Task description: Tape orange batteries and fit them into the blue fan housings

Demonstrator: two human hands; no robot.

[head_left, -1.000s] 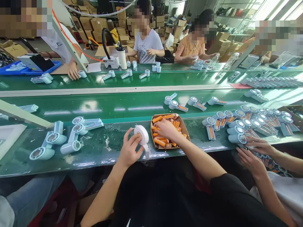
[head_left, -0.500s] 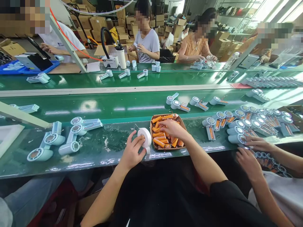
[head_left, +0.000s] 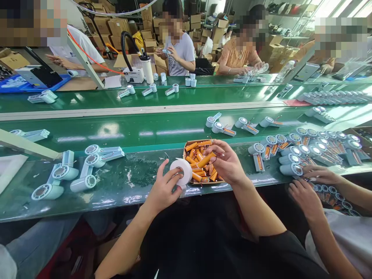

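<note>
My left hand (head_left: 165,186) is closed on a roll of white tape (head_left: 186,173), its fingers reaching into the core at the bench's front edge. My right hand (head_left: 228,162) pinches an orange wrapped battery (head_left: 206,159) with thin wires, raised over an open cardboard box (head_left: 209,183). Many similar orange batteries (head_left: 197,176) lie jumbled in that box, just right of the tape. A second white roll, mostly hidden, shows under the first.
Pale blue fan-like housings (head_left: 84,182) lie to the left; many more, with orange batteries in their handles (head_left: 258,162), crowd the right. A co-worker's hands (head_left: 308,193) work at the right edge. A green conveyor belt (head_left: 130,128) runs behind the bench, with people seated across it.
My right hand has lifted out of the box with one battery and come nearer. The tape roll in my left hand has shifted slightly right and tilted.
</note>
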